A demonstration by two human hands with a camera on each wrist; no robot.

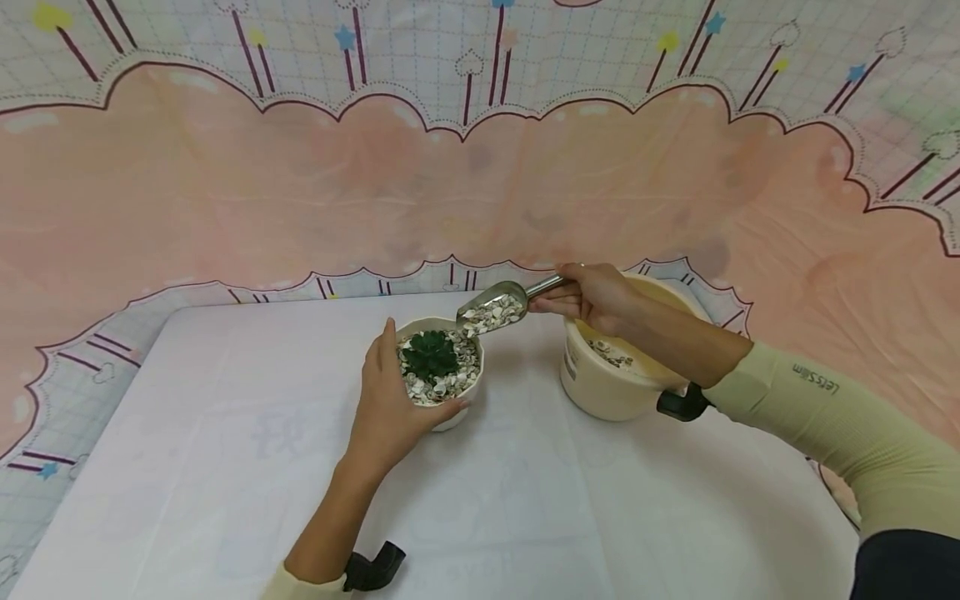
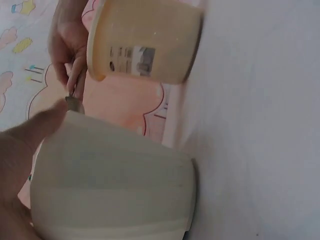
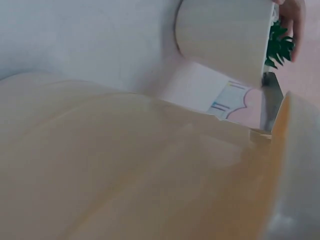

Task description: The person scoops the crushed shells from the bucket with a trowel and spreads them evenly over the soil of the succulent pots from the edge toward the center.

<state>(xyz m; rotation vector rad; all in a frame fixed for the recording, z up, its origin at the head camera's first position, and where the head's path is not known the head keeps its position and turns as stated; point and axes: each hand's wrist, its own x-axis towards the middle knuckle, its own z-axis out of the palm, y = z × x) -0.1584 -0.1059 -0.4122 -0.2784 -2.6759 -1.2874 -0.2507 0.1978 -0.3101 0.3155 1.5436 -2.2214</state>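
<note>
A small green succulent [image 1: 431,356] stands in a white pot [image 2: 115,180], ringed by pale stone chips [image 1: 450,385]. My left hand [image 1: 390,417] holds this pot by its near left side, with the thumb along the front rim and the fingers up the left. In my right hand [image 1: 603,298] is the handle of a metal scoop [image 1: 517,291] loaded with similar chips. The scoop tilts down to the left, its lip right at the pot's back right rim. Most of the scoop is hidden in both wrist views.
Under my right forearm stands a cream bucket [image 1: 609,398] with some chips [image 1: 611,354] at the bottom. Both containers sit on a white-covered table [image 1: 247,467]. Behind it hangs a pink patterned cloth [image 1: 375,192].
</note>
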